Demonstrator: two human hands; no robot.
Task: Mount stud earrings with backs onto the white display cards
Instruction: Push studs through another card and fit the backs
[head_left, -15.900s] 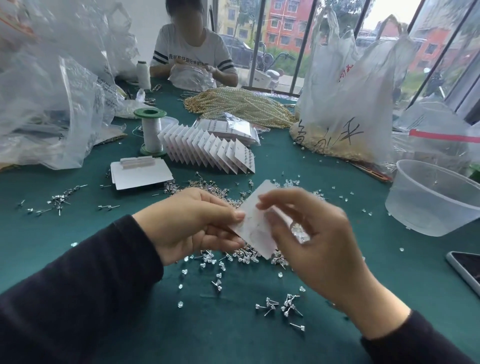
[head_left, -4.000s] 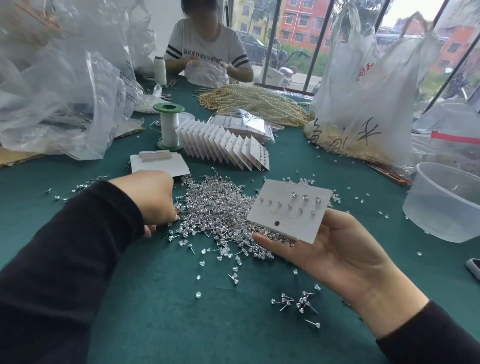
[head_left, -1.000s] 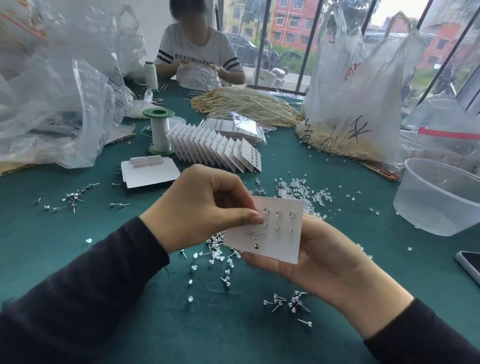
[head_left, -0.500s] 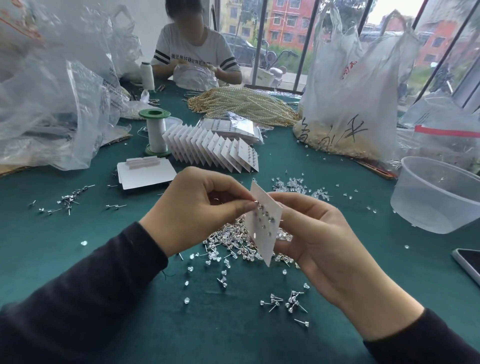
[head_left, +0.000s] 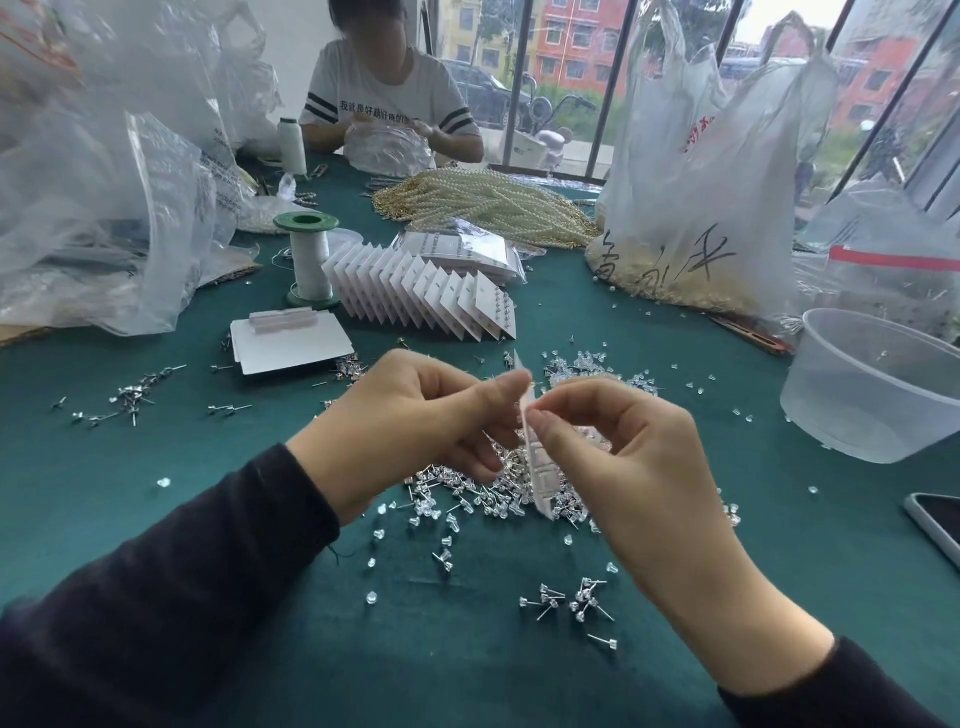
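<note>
Head view, looking down at a green table (head_left: 208, 467). A person in dark sleeves holds one white display card (head_left: 543, 478) edge-on to the camera, upright, just above a heap of loose stud earrings (head_left: 467, 493).

The left hand (head_left: 415, 431) pinches the card's upper part from its left side, thumb and forefinger closed on it. The right hand (head_left: 623, 467) meets the card from its right side, thumb and forefinger tips pinched together against that face. Whether a back sits between those fingertips is too small to tell.

This looks like the step of fixing a back onto a stud post already pushed through the card. The next move probably calls for a steady, straight push along the post while the left hand braces the stud head.

Beyond the card lies a scatter of clear backs (head_left: 587, 364), and farther off a fanned row of filled cards (head_left: 426, 291). To the card's far left sits a flat white stack of blank cards (head_left: 288, 340). To its right stand a clear plastic tub (head_left: 878, 384) and, nearer the camera, a phone (head_left: 935, 525). Nothing blocks the hands; the small loose pieces under the card could easily be knocked about.
</note>
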